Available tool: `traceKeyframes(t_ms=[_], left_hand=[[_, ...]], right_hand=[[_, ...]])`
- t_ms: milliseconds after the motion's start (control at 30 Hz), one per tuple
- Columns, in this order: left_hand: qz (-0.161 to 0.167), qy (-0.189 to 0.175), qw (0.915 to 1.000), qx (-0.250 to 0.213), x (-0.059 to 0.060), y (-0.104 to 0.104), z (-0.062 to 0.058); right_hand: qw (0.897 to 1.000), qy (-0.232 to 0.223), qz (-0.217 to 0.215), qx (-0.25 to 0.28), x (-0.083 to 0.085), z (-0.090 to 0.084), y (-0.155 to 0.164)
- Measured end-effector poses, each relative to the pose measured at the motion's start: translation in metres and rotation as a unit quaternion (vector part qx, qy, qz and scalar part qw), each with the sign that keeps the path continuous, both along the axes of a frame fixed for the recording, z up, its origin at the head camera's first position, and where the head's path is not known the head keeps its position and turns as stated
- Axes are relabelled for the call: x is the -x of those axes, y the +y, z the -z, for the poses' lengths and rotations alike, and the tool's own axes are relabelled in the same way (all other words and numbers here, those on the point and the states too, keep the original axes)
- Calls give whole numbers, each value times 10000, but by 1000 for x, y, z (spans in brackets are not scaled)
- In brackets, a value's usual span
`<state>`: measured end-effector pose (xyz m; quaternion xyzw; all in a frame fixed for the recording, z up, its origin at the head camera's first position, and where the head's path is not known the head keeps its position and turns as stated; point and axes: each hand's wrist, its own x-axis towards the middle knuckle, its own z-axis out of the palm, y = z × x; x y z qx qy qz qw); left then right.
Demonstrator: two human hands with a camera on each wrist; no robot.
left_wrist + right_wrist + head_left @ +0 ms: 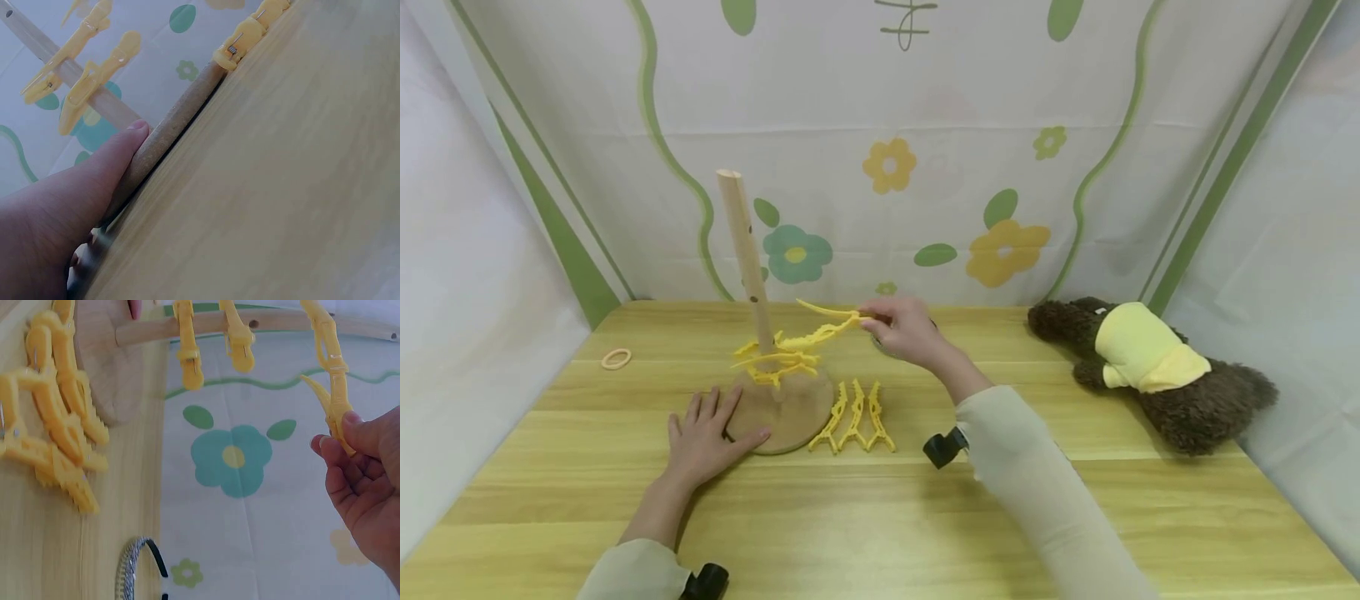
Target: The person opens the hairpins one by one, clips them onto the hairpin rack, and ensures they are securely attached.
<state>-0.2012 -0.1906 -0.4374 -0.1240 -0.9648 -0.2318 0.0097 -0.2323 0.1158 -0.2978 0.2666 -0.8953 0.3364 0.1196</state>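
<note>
Two yellow clips (215, 337) already sit on the wooden pole (746, 258). The right hand (906, 329) pinches a third clip (820, 329) at the pole — partway. Three loose clips (852, 418) left on the desk (880, 517). The left hand (703, 437) lies flat, fingers spread, on the round base (790, 408).

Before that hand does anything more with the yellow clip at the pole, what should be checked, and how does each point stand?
1. Left hand steadies the base: ok, flat on its edge.
2. Right hand grips the clip: ok, pinched at its tail.
3. Clip mouth open: ok, the jaws are spread.
4. Clip mouth around the pole: cannot tell.
5. Spare clips within reach: ok, three lie beside the base.
6. Plush toy out of the way: ok, far right.
</note>
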Motion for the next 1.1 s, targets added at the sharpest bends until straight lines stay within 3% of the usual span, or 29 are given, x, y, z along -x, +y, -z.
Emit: traceKeyframes(t_ms=[167, 467, 1100], left_hand=[[-7, -13, 10000, -41, -2, -1, -2], [-16, -18, 10000, -22, 0, -2, 0], [62, -14, 10000, -22, 0, 0, -1]], right_hand=[[9987, -469, -205, 63, 4, 1, -24], [9966, -780, -248, -12, 10, 3, -56], [9942, -1055, -160, -138, 12, 3, -70]])
